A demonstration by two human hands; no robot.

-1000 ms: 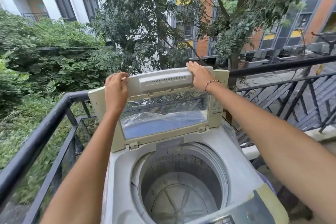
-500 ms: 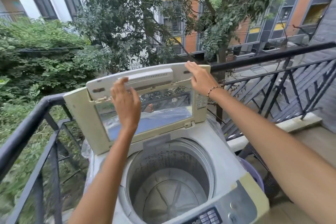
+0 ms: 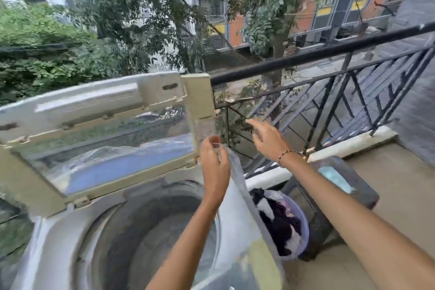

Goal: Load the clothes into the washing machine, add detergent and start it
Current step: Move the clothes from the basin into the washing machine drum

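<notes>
A top-loading washing machine (image 3: pixel 58 238) fills the lower left, its folding lid (image 3: pixel 98 125) standing upright and its drum (image 3: pixel 150 231) bare inside. My left hand (image 3: pixel 215 167) hovers by the lid's right edge, fingers loosely apart, holding nothing. To its right my right hand (image 3: pixel 267 138), with a bead bracelet on the wrist, hangs in the air off the lid with fingers spread. A purple basin (image 3: pixel 302 223) with dark and white clothes (image 3: pixel 280 221) sits on the floor right of the machine. The view is motion-blurred.
A black metal railing (image 3: pixel 329 52) runs behind and to the right of the machine. A dark stool-like crate (image 3: pixel 348 179) stands behind the basin. Tan balcony floor (image 3: pixel 400 183) stretches to the right, with a grey wall (image 3: pixel 419 101) at the far right.
Both hands have let go of the lid, which stays upright. The view has swung right, bringing the basin of clothes into sight.
</notes>
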